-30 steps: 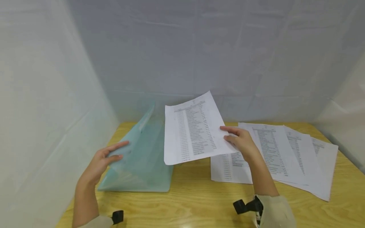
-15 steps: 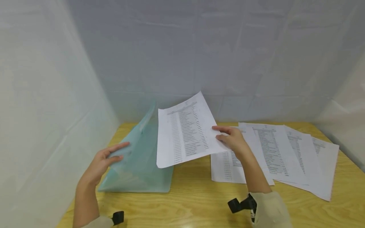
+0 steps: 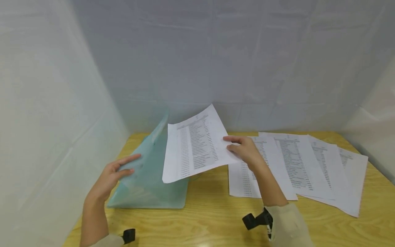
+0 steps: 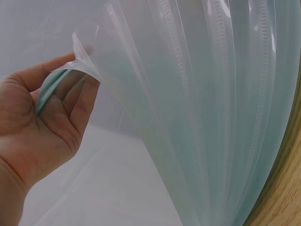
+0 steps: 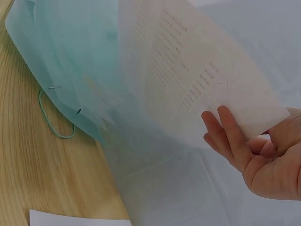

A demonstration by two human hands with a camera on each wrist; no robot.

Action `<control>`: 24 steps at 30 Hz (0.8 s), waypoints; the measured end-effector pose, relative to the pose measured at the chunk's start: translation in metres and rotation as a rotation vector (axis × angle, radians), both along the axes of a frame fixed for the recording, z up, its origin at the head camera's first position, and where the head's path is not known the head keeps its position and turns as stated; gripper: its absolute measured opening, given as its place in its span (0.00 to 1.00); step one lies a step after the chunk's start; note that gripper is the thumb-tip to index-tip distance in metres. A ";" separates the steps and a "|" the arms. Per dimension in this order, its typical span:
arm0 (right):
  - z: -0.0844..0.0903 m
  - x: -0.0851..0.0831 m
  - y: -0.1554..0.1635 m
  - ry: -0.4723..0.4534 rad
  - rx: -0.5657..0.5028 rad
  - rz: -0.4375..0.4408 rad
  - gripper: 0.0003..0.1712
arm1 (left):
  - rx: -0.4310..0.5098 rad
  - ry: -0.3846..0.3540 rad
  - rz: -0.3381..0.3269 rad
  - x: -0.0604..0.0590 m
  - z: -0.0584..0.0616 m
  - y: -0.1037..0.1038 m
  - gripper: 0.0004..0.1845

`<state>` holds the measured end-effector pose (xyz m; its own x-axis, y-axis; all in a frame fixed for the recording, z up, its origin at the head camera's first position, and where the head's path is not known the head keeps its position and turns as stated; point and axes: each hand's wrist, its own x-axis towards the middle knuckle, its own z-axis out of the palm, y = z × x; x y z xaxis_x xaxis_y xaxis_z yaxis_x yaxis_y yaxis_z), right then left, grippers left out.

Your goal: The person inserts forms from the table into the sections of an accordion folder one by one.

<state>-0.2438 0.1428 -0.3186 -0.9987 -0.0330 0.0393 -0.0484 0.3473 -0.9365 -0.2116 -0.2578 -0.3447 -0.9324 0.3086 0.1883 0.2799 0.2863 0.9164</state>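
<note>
My right hand (image 3: 243, 152) has carried the white printed paper sheet (image 3: 194, 147) further left, toward the translucent teal plastic expanding folder (image 3: 151, 171). It pinches the sheet's right edge, holding it above the wooden desk (image 3: 210, 216). My left hand (image 3: 112, 173) grips the folder's front flap, pulling it open. More printed sheets (image 3: 302, 168) lie fanned on the desk at right.

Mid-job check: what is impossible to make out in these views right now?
- Print on the held sheet: too small in the head view, washed out in the right wrist view.
- Folder contents: hidden by its translucent pockets in all views.
- Lower sheets of the paper stack: covered by overlapping pages and the right hand.
</note>
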 end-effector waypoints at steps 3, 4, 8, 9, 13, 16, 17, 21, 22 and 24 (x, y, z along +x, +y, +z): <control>0.005 -0.001 -0.004 -0.002 0.022 0.000 0.21 | 0.005 -0.001 0.001 -0.001 0.000 0.001 0.24; 0.006 -0.001 -0.005 0.003 0.030 -0.001 0.20 | 0.004 -0.002 0.000 -0.001 0.001 0.001 0.24; 0.012 -0.001 -0.011 0.019 0.056 -0.001 0.20 | 0.001 -0.003 0.000 -0.001 0.001 0.002 0.25; 0.014 -0.002 -0.012 0.021 0.061 0.002 0.21 | 0.000 -0.004 0.000 -0.001 0.001 0.002 0.25; 0.020 -0.003 -0.018 0.049 0.082 0.009 0.20 | 0.000 -0.001 -0.003 0.000 0.001 0.002 0.24; 0.024 -0.004 -0.023 0.070 0.086 0.014 0.20 | 0.000 0.008 -0.005 -0.001 0.000 0.002 0.24; 0.025 -0.004 -0.025 0.072 0.081 0.018 0.20 | 0.001 0.010 -0.006 -0.001 0.000 0.002 0.24; 0.027 -0.005 -0.034 0.059 0.057 0.022 0.21 | 0.006 0.002 -0.013 -0.001 -0.001 0.002 0.24; 0.028 -0.005 -0.036 0.055 0.053 0.019 0.21 | 0.008 -0.002 -0.014 -0.001 -0.001 0.001 0.24; 0.028 -0.006 -0.041 0.050 0.053 0.007 0.21 | 0.010 -0.001 -0.018 -0.001 -0.001 0.001 0.24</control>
